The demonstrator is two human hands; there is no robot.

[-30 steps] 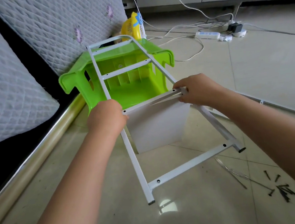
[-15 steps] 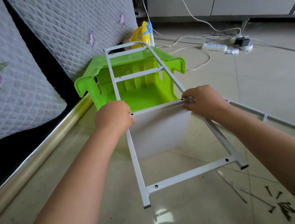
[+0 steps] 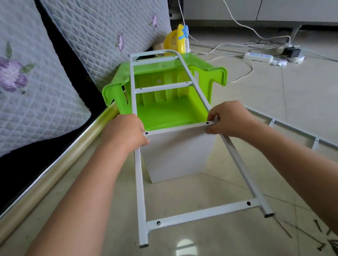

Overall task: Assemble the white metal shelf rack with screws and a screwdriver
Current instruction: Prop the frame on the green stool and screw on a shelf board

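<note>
Leaning on the left: two quilted cushions [image 3: 24, 94] with purple flower stitching, standing against a dark base with a shiny metal rail [image 3: 46, 173] along the floor edge. Tiled floor [image 3: 283, 102] takes up the rest.

White metal frame [image 3: 139, 180], ladder-shaped, sits centre, tilted: far rounded end rests on the green plastic stool [image 3: 169, 111], near feet just above or on the floor, can't tell which. Three crossbars visible plus the top bar; the near crossbar has two screw holes.

White shelf panel [image 3: 178, 155] hangs down from the middle crossbar, upper edge flush against it, lower edge near the floor.

Left hand [image 3: 124, 133] grips the frame's left upright at the panel corner, fingers curled round it. Right hand [image 3: 229, 120] pinches the right corner where panel meets upright, thumb and fingers closed on the joint. Can't tell if it also holds a screw.

Another white frame piece [image 3: 315, 142] lies flat on the floor to the right, well apart.

Yellow fan [image 3: 174, 41] behind the stool. White power strip [image 3: 258, 57] with cables further back right.

Dark screws [image 3: 335, 244] scattered bottom right, next to thin metal rods [image 3: 283, 227] near the frame's right foot.
</note>
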